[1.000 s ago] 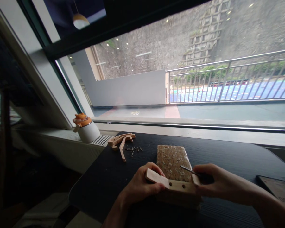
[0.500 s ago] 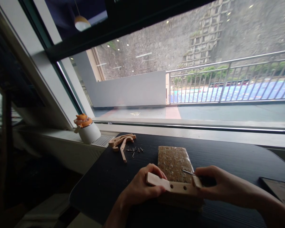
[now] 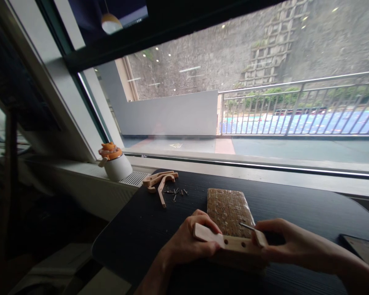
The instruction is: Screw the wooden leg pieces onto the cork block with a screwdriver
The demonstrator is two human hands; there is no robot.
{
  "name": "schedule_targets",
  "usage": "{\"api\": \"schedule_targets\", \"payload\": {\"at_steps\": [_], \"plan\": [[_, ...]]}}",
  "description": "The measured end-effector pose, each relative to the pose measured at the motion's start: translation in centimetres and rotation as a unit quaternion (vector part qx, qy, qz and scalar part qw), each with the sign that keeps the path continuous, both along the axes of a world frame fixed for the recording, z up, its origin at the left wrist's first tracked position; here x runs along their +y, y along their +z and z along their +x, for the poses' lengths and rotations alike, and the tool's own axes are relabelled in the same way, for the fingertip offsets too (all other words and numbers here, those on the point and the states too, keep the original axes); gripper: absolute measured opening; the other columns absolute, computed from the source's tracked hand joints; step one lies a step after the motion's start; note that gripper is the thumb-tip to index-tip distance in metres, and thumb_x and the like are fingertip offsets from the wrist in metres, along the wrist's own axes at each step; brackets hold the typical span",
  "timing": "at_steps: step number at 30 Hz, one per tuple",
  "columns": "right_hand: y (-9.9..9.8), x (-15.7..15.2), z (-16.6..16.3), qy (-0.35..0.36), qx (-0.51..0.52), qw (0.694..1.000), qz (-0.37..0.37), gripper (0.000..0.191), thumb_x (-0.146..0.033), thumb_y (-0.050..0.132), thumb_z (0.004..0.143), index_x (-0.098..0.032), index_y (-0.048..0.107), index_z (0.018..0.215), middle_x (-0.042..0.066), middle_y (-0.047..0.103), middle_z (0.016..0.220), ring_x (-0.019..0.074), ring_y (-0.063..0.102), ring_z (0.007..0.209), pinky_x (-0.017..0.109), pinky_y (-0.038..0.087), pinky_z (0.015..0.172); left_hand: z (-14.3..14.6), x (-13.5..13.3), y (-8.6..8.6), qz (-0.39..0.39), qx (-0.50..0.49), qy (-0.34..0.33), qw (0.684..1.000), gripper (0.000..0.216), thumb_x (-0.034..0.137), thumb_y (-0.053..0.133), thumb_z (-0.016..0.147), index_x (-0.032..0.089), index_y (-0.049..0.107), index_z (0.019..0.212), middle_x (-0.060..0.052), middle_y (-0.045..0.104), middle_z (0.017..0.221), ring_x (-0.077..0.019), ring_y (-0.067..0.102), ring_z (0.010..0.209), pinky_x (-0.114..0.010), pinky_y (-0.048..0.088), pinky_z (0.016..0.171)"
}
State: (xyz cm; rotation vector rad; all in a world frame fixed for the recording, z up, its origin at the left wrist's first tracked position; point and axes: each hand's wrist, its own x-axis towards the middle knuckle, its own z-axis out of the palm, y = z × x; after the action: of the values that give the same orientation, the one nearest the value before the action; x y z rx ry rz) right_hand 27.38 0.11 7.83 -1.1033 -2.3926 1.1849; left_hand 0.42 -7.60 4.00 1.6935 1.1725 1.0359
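Observation:
My left hand [image 3: 197, 236] is closed around the left end of a pale wooden hook piece [image 3: 235, 243] with two dark round holes in its middle. My right hand [image 3: 283, 239] pinches the raised right end of the same piece. It also holds a screwdriver [image 3: 248, 226], whose thin metal shaft points left; the dark handle is mostly hidden in the palm. Under and behind the wooden piece is a brown, plastic-wrapped block [image 3: 229, 209] with a pitted top. Several loose screws [image 3: 176, 192] are scattered to the left, beside more curved wooden hook pieces [image 3: 163, 189].
The black table [image 3: 129, 233] has a rounded left corner. A dark flat device [image 3: 361, 250] lies at its right edge. On the ledge left of the table stands a white cup with an orange animal-shaped lid [image 3: 118, 167]. A window sill [image 3: 203, 167] runs along the back.
The view has shifted slightly, so everything appears a little to the right. Both hands keep their grip on the wooden piece, and the screwdriver stays in my right hand.

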Motion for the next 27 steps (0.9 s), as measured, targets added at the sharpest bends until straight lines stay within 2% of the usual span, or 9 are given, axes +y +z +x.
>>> {"api": "schedule_targets", "payload": {"at_steps": [3,7,10,14,17,20,22,25,27], "plan": [[0.4,0.2,0.0,0.014,0.003,1.000,-0.007,0.046,-0.051,0.062,0.077,-0.021,0.068,0.112,0.004,0.069,0.104,0.0253,0.062,0.095,0.027,0.049,0.078,0.1,0.1,0.0,-0.003,0.002,0.005,1.000,0.023,0.014,0.070,0.064,0.017,0.068,0.087,-0.005,0.059,0.097,-0.0189,0.057,0.092,-0.027,0.046,0.080],[0.2,0.3,-0.2,0.015,0.015,1.000,-0.004,0.037,-0.050,0.060,0.079,-0.018,0.069,0.097,0.002,0.064,0.081,0.0176,0.057,0.076,0.023,0.046,0.066,0.1,0.1,0.1,-0.004,0.008,0.006,1.000,0.023,0.013,0.070,0.063,0.017,0.068,0.086,-0.004,0.059,0.096,-0.0190,0.057,0.092,-0.026,0.046,0.079],[-0.1,0.2,-0.3,0.023,0.014,0.999,-0.023,0.034,-0.049,0.062,0.078,-0.017,0.067,0.090,-0.001,0.058,0.072,0.0137,0.052,0.068,0.021,0.041,0.058,0.2,0.0,0.0,-0.005,0.011,0.009,1.000,0.023,0.013,0.070,0.063,0.017,0.067,0.085,-0.004,0.059,0.095,-0.0185,0.057,0.091,-0.026,0.046,0.079],[0.5,0.6,-0.2,0.003,0.028,1.000,-0.002,0.037,-0.052,0.056,0.081,-0.020,0.067,0.096,0.000,0.061,0.078,0.0162,0.055,0.073,0.022,0.044,0.063,0.1,0.1,0.0,-0.007,0.013,0.014,1.000,0.022,0.014,0.070,0.063,0.017,0.067,0.085,-0.004,0.059,0.096,-0.0180,0.057,0.090,-0.025,0.046,0.079],[1.8,1.3,-1.1,-0.032,0.050,0.997,0.054,0.040,-0.055,0.049,0.084,-0.019,0.067,0.086,0.002,0.063,0.079,0.0170,0.056,0.074,0.024,0.045,0.066,0.0,0.1,0.1,-0.011,0.013,0.022,1.000,0.023,0.017,0.072,0.062,0.017,0.069,0.085,-0.004,0.059,0.096,-0.0183,0.057,0.091,-0.025,0.046,0.078],[3.4,2.6,-4.1,-0.033,0.050,0.992,0.114,0.044,-0.056,0.045,0.086,-0.018,0.066,0.082,0.003,0.062,0.073,0.0157,0.054,0.069,0.024,0.044,0.062,0.0,-0.1,0.2,-0.024,0.001,0.028,0.999,0.026,0.021,0.075,0.060,0.016,0.070,0.085,-0.005,0.058,0.096,-0.0181,0.057,0.090,-0.025,0.047,0.077],[4.5,3.5,-7.2,-0.024,0.029,0.987,0.153,0.046,-0.054,0.039,0.089,-0.018,0.067,0.092,0.002,0.060,0.068,0.0144,0.052,0.063,0.024,0.042,0.056,-0.1,-0.2,0.2,-0.038,-0.004,0.041,0.998,0.029,0.023,0.076,0.057,0.017,0.071,0.084,-0.004,0.058,0.097,-0.0173,0.058,0.088,-0.024,0.047,0.074],[5.2,4.8,-12.6,0.068,-0.050,0.966,0.245,0.037,-0.042,0.039,0.092,-0.019,0.068,0.095,0.005,0.066,0.086,0.0161,0.057,0.075,0.028,0.044,0.069,-0.3,-0.5,0.1,-0.060,-0.014,0.054,0.997,0.034,0.027,0.078,0.054,0.018,0.072,0.087,-0.003,0.059,0.099,-0.0175,0.058,0.088,-0.024,0.047,0.075],[4.7,5.6,-16.1,0.088,-0.081,0.960,0.255,0.025,-0.032,0.048,0.088,-0.020,0.070,0.091,0.005,0.066,0.092,0.0168,0.058,0.079,0.029,0.044,0.072,-0.5,-0.7,0.2,-0.083,-0.019,0.047,0.995,0.037,0.031,0.078,0.054,0.019,0.072,0.088,-0.002,0.061,0.098,-0.0184,0.059,0.088,-0.025,0.047,0.073]]}}
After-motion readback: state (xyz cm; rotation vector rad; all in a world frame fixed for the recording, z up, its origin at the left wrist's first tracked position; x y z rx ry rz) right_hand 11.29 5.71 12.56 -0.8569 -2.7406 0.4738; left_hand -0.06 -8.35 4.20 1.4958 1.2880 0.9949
